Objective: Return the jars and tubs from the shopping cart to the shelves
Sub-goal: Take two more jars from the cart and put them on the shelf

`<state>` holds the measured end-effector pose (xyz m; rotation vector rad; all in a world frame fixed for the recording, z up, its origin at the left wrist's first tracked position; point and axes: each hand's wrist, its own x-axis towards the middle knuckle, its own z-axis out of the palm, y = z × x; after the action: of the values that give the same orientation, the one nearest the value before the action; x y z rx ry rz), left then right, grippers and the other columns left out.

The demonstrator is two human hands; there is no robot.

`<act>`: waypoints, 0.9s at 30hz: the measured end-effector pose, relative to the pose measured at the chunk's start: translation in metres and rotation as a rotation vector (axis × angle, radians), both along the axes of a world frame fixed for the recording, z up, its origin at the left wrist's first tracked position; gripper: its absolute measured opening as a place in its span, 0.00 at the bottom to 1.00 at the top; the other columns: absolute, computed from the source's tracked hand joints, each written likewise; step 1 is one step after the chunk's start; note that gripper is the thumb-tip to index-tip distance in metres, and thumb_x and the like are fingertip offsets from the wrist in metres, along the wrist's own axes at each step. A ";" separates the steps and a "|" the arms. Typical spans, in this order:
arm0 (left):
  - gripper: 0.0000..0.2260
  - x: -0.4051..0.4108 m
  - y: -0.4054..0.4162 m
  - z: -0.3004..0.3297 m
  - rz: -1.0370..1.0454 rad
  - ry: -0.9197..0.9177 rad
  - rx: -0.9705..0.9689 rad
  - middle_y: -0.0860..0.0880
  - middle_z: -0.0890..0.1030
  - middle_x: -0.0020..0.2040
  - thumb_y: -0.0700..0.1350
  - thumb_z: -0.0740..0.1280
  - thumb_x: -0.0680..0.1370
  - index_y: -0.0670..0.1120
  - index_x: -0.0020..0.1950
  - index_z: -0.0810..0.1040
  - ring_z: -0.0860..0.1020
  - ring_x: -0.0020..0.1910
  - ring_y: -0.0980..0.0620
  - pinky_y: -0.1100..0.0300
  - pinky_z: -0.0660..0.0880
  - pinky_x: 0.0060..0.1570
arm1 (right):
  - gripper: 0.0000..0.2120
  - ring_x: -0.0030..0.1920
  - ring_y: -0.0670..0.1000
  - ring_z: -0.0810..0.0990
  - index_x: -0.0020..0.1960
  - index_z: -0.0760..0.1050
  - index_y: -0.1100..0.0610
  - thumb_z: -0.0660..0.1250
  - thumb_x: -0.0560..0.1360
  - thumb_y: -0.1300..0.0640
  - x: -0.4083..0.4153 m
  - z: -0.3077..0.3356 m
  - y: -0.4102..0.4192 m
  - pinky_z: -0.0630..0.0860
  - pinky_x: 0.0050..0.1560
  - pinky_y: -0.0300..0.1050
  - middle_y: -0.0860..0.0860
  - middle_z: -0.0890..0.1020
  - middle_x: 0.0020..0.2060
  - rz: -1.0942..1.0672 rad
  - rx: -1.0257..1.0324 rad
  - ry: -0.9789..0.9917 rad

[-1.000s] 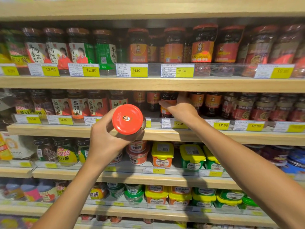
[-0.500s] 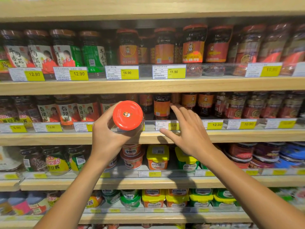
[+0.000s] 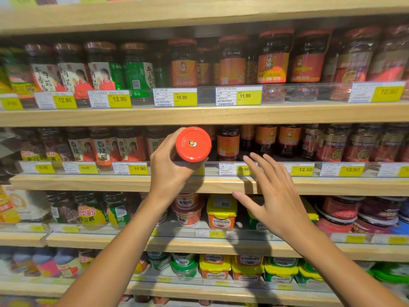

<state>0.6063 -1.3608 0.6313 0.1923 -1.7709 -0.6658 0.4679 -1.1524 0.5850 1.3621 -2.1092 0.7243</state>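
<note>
My left hand [image 3: 168, 171] grips a jar with a red lid [image 3: 193, 143], the lid facing me, held at the front of the middle shelf [image 3: 88, 182]. Just right of it stands an orange-labelled jar [image 3: 228, 142] at the shelf's front, with a dark gap between them. My right hand [image 3: 272, 196] hovers with fingers spread and nothing in it, in front of the shelf edge, below and right of that jar. The held jar's body is hidden behind its lid and my fingers.
Wooden shelves hold rows of sauce jars [image 3: 274, 58] above and beside my hands, behind clear rails with yellow price tags [image 3: 245, 96]. Yellow-lidded tubs [image 3: 221, 211] and red tubs [image 3: 188, 209] fill the lower shelf. The shopping cart is out of view.
My right hand let go of the orange-labelled jar on the middle shelf and drew back toward me, fingers spreading. My left hand has carried the red-lidded jar slightly right and up.
</note>
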 end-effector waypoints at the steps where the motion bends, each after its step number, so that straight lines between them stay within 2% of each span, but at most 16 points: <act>1: 0.32 -0.003 -0.003 -0.003 0.014 -0.009 0.003 0.51 0.82 0.61 0.49 0.83 0.64 0.48 0.66 0.78 0.79 0.62 0.53 0.50 0.76 0.63 | 0.37 0.80 0.50 0.53 0.81 0.55 0.46 0.55 0.77 0.30 0.000 0.000 0.000 0.56 0.78 0.59 0.45 0.59 0.79 0.003 -0.004 -0.003; 4: 0.32 -0.011 -0.011 -0.008 0.044 -0.031 0.036 0.51 0.82 0.60 0.51 0.83 0.64 0.48 0.65 0.78 0.79 0.61 0.54 0.50 0.76 0.62 | 0.37 0.80 0.50 0.53 0.81 0.55 0.47 0.56 0.77 0.31 -0.001 0.001 0.001 0.58 0.77 0.60 0.45 0.59 0.79 0.016 -0.016 -0.005; 6: 0.28 -0.015 -0.012 -0.006 0.043 -0.054 0.065 0.53 0.83 0.56 0.50 0.83 0.64 0.49 0.61 0.79 0.80 0.57 0.54 0.54 0.77 0.59 | 0.37 0.80 0.49 0.52 0.81 0.54 0.47 0.57 0.78 0.31 -0.001 0.002 0.001 0.58 0.77 0.60 0.44 0.59 0.79 0.020 -0.016 -0.011; 10: 0.22 -0.026 -0.013 -0.001 0.108 -0.129 0.143 0.53 0.83 0.47 0.47 0.84 0.63 0.48 0.52 0.79 0.80 0.47 0.54 0.73 0.73 0.45 | 0.37 0.81 0.49 0.50 0.81 0.54 0.47 0.56 0.78 0.31 -0.002 0.002 0.000 0.59 0.76 0.61 0.44 0.58 0.79 0.027 -0.012 -0.018; 11: 0.23 -0.029 -0.015 0.001 0.117 -0.135 0.165 0.53 0.83 0.46 0.48 0.84 0.62 0.47 0.51 0.79 0.81 0.47 0.54 0.73 0.74 0.45 | 0.37 0.81 0.49 0.50 0.81 0.54 0.47 0.56 0.78 0.31 -0.002 0.002 0.000 0.58 0.76 0.61 0.43 0.58 0.79 0.029 -0.012 -0.021; 14: 0.24 -0.037 -0.018 0.009 0.152 -0.183 0.187 0.51 0.84 0.48 0.52 0.83 0.62 0.46 0.52 0.80 0.82 0.47 0.53 0.58 0.80 0.48 | 0.37 0.81 0.48 0.49 0.81 0.53 0.47 0.56 0.78 0.31 -0.002 0.005 -0.002 0.57 0.77 0.60 0.43 0.58 0.79 0.044 0.002 -0.023; 16: 0.24 -0.041 -0.019 0.014 0.211 -0.248 0.177 0.50 0.84 0.46 0.57 0.80 0.63 0.45 0.52 0.80 0.81 0.46 0.53 0.55 0.79 0.45 | 0.38 0.81 0.48 0.49 0.81 0.52 0.47 0.56 0.78 0.31 -0.004 0.009 -0.005 0.55 0.78 0.59 0.43 0.58 0.79 0.037 0.013 -0.002; 18: 0.25 -0.045 -0.020 0.017 0.290 -0.331 0.180 0.49 0.81 0.41 0.64 0.76 0.64 0.45 0.47 0.78 0.79 0.42 0.49 0.52 0.77 0.37 | 0.37 0.81 0.48 0.49 0.81 0.52 0.47 0.55 0.78 0.31 -0.006 0.010 -0.008 0.53 0.79 0.59 0.44 0.57 0.79 0.027 0.021 0.009; 20: 0.25 -0.046 -0.018 0.021 0.342 -0.396 0.186 0.47 0.77 0.35 0.64 0.75 0.65 0.43 0.38 0.75 0.76 0.39 0.46 0.53 0.67 0.32 | 0.37 0.81 0.48 0.49 0.81 0.52 0.47 0.55 0.78 0.30 -0.006 0.009 -0.009 0.52 0.79 0.58 0.44 0.58 0.79 0.022 0.030 0.009; 22: 0.27 -0.045 -0.017 0.026 0.377 -0.438 0.172 0.48 0.72 0.30 0.64 0.75 0.67 0.42 0.32 0.71 0.73 0.35 0.46 0.55 0.62 0.32 | 0.37 0.81 0.49 0.49 0.81 0.53 0.47 0.54 0.78 0.30 -0.007 0.005 -0.009 0.50 0.79 0.58 0.44 0.59 0.79 0.015 0.037 0.017; 25: 0.30 -0.041 -0.014 0.035 0.424 -0.493 0.135 0.48 0.72 0.29 0.68 0.71 0.69 0.43 0.30 0.68 0.72 0.31 0.46 0.54 0.65 0.33 | 0.37 0.81 0.50 0.51 0.80 0.56 0.48 0.54 0.78 0.30 -0.009 0.001 -0.007 0.49 0.79 0.59 0.45 0.61 0.78 -0.003 0.038 0.044; 27: 0.30 -0.039 -0.012 0.038 0.427 -0.532 0.103 0.46 0.76 0.32 0.70 0.68 0.71 0.41 0.35 0.73 0.76 0.36 0.41 0.52 0.72 0.38 | 0.36 0.80 0.51 0.52 0.80 0.58 0.48 0.55 0.78 0.31 -0.010 -0.001 -0.007 0.49 0.79 0.60 0.46 0.62 0.78 -0.010 0.038 0.060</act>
<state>0.5670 -1.3724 0.6696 0.8579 -2.1034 -0.4122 0.4582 -1.1592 0.5840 1.3749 -2.0917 0.6338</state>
